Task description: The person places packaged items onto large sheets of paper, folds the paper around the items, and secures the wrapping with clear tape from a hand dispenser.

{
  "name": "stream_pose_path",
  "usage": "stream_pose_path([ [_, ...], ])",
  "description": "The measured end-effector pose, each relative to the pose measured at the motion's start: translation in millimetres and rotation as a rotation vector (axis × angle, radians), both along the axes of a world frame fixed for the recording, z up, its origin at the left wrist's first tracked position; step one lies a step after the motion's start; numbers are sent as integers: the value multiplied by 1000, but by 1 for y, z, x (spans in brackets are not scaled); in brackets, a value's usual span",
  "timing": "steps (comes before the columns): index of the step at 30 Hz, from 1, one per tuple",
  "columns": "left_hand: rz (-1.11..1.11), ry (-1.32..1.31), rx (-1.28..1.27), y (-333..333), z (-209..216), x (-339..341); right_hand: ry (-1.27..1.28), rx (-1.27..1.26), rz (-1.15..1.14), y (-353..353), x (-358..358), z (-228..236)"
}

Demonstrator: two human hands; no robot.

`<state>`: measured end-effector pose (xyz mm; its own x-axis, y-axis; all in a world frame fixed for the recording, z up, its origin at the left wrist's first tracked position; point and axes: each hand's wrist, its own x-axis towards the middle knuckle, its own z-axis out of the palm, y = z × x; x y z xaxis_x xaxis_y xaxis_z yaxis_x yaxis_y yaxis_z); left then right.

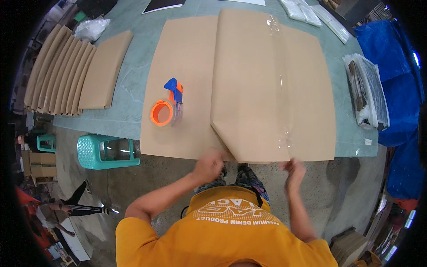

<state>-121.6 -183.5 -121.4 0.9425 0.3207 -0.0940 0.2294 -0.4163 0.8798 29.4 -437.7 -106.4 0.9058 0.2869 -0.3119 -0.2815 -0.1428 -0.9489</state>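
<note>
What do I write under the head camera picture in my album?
Left hand and right hand at the near edge of folded, taped brown paper, an orange tape dispenser lying on it.

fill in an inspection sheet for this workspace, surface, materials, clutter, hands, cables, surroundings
Surface: pale green tabletop with faint streaks.
Materials: large brown paper sheet, folded layer across its middle; shiny clear tape strip near that layer's right edge; orange-and-blue tape dispenser on the sheet's left part.
Clutter: row of flat brown paper bundles, left; flat package in clear plastic, right.
Hands: left hand and right hand at the sheet's near edge, blurred; contact unclear.
Cables: nothing seen.
Surroundings: turquoise plastic stool, grey concrete floor, blue plastic tarpaulin.
</note>
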Motion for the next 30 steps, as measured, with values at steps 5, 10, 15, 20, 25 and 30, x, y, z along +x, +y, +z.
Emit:
stream_pose_path([
  [5, 430, 206, -993, 46, 20, 69, 486, 73, 48, 43, 107, -9],
  [10, 648, -31, -1089, -8, -4, 65, 444, 31, 70, 75, 74, 11],
  [15, 67, 423, -1106, -36, 29, 28, 734, 259, 582, 25, 9, 18],
  [20, -341, 321, 147, 21, 74, 79, 79, 44, 799, 18, 87, 62],
  [25, -310, -206, 801, 36, 34, 188, -1129, -722, 825, 88, 137, 27],
  [30, -615, -74, 980, 65, 29, 139, -1125, -781, 965, 75, 143, 10],
])
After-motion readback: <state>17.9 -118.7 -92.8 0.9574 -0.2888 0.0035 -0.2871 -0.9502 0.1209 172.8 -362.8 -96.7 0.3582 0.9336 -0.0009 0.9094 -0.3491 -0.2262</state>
